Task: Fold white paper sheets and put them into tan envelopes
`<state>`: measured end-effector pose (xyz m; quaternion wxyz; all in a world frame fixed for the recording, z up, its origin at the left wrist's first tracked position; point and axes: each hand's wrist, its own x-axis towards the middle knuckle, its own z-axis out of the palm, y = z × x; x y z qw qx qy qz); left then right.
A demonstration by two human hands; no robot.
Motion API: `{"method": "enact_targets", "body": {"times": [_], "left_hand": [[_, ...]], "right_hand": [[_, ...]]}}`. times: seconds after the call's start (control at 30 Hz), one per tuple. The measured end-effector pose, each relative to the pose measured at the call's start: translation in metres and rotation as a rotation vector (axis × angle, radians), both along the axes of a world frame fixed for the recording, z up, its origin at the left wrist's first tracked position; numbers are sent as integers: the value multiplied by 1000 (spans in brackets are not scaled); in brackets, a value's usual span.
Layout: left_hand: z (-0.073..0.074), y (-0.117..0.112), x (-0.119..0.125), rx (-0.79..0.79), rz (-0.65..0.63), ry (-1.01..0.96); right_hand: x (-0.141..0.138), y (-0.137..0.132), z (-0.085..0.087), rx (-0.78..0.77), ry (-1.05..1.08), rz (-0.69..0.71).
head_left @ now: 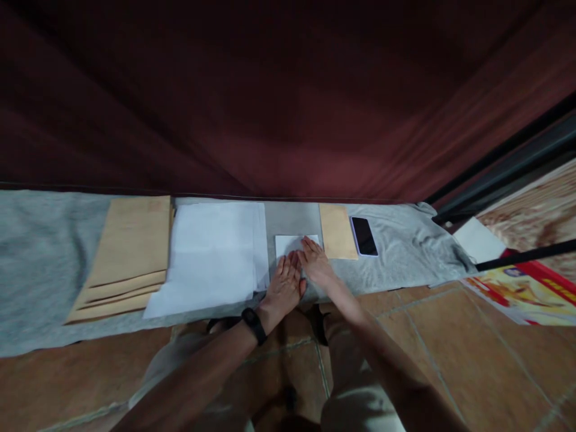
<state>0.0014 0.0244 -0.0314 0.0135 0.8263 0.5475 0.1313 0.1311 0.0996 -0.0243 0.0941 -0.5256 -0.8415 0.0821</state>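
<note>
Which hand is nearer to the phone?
Right. The right hand is left of the phone, with a brown envelope between them; the left hand lies farther left.

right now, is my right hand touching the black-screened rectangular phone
Apart: the head view plainly shows a tan paper rectangle between your right hand and the phone.

Lettering [559,288] on red-yellow package [517,292] illegible
</note>
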Motion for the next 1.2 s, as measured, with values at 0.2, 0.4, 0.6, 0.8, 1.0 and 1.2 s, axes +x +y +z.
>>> {"method": "enact_targets", "body": {"times": [0.2,0.4,0.6,0.8,1.0,1.2], "left_hand": [[0,-2,3,18,-23,28],[-1,-3,4,20,-33,89],[0,-2,5,-5,18,25],[-5,-1,0,-15,13,-18],[-14,9,-16,44,76,-81],[-18,28,-20,20,205,-68]], "right_hand": [[-14,-5,-10,0,98,83],[-9,-9,-17,16,122,72],[-3,-2,-19,19,101,36],[2,2,-17,22,41,17],[2,0,-18,66,11,14],[-2,-3,-19,102,4,-56]]}}
